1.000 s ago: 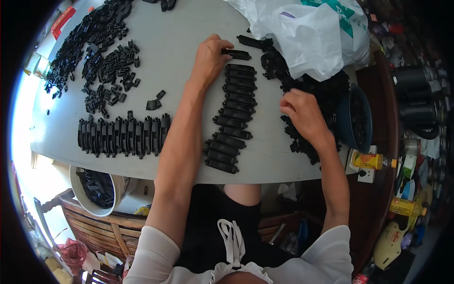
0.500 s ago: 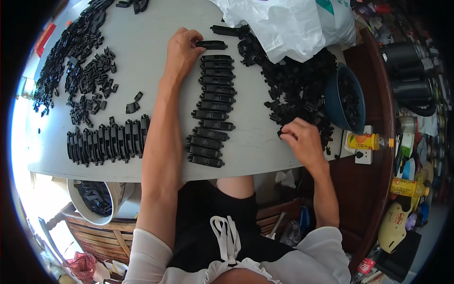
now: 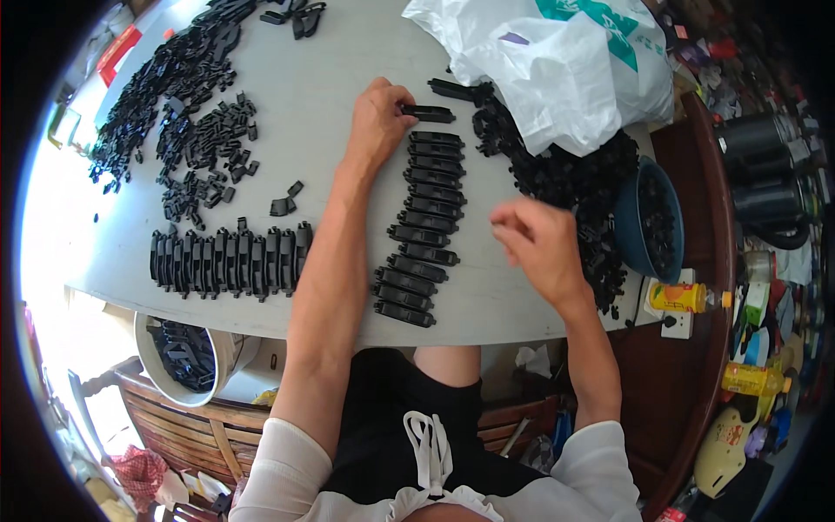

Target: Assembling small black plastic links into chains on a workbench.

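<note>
My left hand grips the left end of a long black plastic part lying at the far end of a column of similar black parts. Those parts lie crosswise on the table, one behind another. To the right of the column, my right hand is raised over the table with thumb and fingers pinched together. What it holds, if anything, is too small and blurred to make out. Beyond it spreads a heap of small black plastic pieces.
A row of long black parts stands near the front edge at left, with heaps of small pieces behind it. A white plastic bag covers part of the right heap. A blue bowl and a white bucket hold black pieces.
My right hand has left the edge of the small-piece heap and moved left toward the column. My left hand keeps hold of the same long part. The whole view has shifted slightly.
</note>
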